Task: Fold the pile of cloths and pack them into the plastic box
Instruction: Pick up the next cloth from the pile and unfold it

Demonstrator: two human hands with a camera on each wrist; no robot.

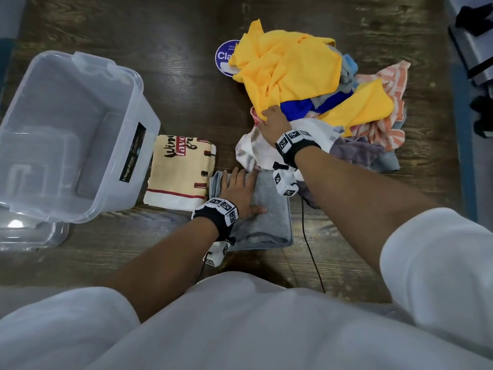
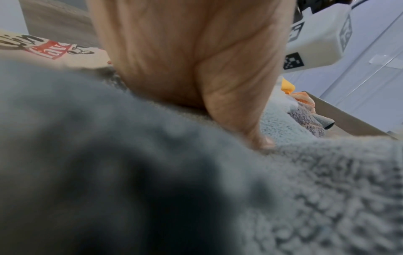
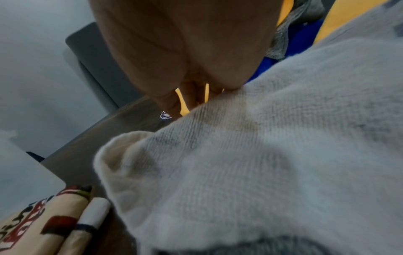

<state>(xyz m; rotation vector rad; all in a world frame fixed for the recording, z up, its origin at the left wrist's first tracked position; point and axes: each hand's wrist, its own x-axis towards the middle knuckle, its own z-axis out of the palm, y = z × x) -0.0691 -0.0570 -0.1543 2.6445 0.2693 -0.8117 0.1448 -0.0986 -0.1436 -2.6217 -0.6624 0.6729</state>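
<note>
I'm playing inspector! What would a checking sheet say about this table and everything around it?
Surface: dark wooden table; no spills seen.
Job's things: plastic box clear and empty; pile of cloths unfolded, yellow cloth on top; printed cloth and grey towel folded, lying side by side next to the box.
Clutter: round blue sticker partly under the pile; clear lid by the box.
Hands: left hand flat on the grey towel; right hand at the yellow cloth's edge, grip hidden.
Cables: thin black cable running from the right wrist over the table's near edge.
Surroundings: black-and-grey gear past the table's right side.
</note>
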